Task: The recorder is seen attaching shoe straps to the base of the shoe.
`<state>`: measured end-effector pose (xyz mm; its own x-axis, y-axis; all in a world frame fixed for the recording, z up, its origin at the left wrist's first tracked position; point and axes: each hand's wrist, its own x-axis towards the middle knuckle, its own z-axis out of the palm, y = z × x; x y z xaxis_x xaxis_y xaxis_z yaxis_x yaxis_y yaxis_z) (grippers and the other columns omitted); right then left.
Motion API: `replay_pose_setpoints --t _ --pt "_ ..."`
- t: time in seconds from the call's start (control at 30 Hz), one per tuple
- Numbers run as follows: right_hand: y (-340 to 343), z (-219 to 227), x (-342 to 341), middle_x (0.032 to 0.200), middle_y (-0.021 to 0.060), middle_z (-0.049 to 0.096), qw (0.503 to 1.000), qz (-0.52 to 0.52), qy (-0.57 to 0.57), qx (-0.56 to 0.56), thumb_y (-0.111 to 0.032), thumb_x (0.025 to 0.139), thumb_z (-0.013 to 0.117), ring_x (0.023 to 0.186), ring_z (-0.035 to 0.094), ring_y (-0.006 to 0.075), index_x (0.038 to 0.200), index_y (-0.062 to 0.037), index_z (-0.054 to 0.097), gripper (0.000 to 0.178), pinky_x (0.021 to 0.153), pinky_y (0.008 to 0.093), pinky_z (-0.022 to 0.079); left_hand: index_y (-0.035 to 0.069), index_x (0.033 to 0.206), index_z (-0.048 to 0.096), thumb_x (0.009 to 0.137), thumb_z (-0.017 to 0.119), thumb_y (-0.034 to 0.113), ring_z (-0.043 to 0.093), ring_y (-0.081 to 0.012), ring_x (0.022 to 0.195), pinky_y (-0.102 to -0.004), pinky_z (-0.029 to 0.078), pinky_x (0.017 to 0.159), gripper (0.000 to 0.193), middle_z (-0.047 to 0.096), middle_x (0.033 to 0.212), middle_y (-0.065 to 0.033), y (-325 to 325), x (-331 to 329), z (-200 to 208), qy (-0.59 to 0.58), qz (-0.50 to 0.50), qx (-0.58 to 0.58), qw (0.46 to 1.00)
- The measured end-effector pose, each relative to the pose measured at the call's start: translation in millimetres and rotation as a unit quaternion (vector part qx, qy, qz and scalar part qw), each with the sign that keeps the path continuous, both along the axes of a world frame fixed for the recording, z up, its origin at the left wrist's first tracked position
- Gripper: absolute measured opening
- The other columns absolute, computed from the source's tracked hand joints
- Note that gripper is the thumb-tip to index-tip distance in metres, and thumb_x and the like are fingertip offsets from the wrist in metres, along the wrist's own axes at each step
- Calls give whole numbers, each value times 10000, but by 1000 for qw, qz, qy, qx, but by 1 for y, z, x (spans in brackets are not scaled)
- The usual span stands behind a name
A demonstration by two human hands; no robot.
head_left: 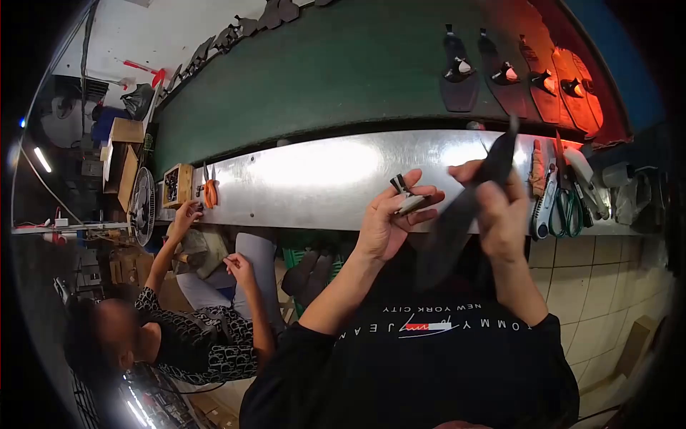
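My left hand (386,225): gripping metallic piece (410,204), partly finger-hidden | my right hand (503,223): gripping dark strip (457,222), near end blurred

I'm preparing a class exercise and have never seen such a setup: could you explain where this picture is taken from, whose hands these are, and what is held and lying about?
There is no machine arm here. A wide camera on a person's head looks down, so straight edges bend. The wearer's left hand holds a small black and pale-grey piece; the right hand grips a long, flat, dark piece, blurred.

On the shiny metal bench lie scissors with green handles to the right and an orange-handled hand tool to the left, near a pale wooden box of small dark parts. A co-worker's hand is beside it. Beyond, sole-shaped dark pieces rest on a broad green surface.
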<state>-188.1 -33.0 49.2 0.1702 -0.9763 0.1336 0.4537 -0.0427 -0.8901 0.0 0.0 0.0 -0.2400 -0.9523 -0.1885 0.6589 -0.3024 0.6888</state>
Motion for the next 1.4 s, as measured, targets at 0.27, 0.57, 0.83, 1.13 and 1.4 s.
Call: replay_pose_setpoints --t 0.27,0.57,0.83,1.13,1.4 --pt "3 -4 -35 904 18 458 996 13 92 -8 -144 816 672 805 458 95 954 -70 422 295 745 227 392 114 1298 481 907 553 128 609 -279 1066 -337 549 825 398 582 1232 -82 22 -1 -4 36 15 91 995" --pt "34 -5 -24 1050 98 619 967 69 245 -33 -30 696 738 977 589 160 1143 16 549 487 880 270 443 49 1180 566 854 616 2 618 -189 1007 -335 559 800 333 620 1136 -84 32 2 -11 1 58 34 998" --pt "44 -11 -26 1046 147 655 948 57 295 -105 12 718 701 938 635 219 1186 6 596 480 842 286 474 3 1128 593 809 632 -32 622 -199 996 -328 544 840 323 604 1186 -156 32 3 -5 -10 56 -7 998" --pt "46 -16 -25 1008 142 660 950 73 284 -109 24 720 689 906 635 221 1164 11 613 451 818 290 481 1 1120 602 795 633 -44 610 -190 1017 -323 512 885 330 616 1167 -166 33 5 -6 -7 55 -1 998" --pt "46 -18 -24 992 135 655 952 74 276 -109 33 715 684 899 634 211 1165 8 614 456 809 284 481 -6 1107 610 789 636 -41 602 -186 1032 -322 484 918 321 623 1156 -159 32 4 -7 -1 50 10 999"
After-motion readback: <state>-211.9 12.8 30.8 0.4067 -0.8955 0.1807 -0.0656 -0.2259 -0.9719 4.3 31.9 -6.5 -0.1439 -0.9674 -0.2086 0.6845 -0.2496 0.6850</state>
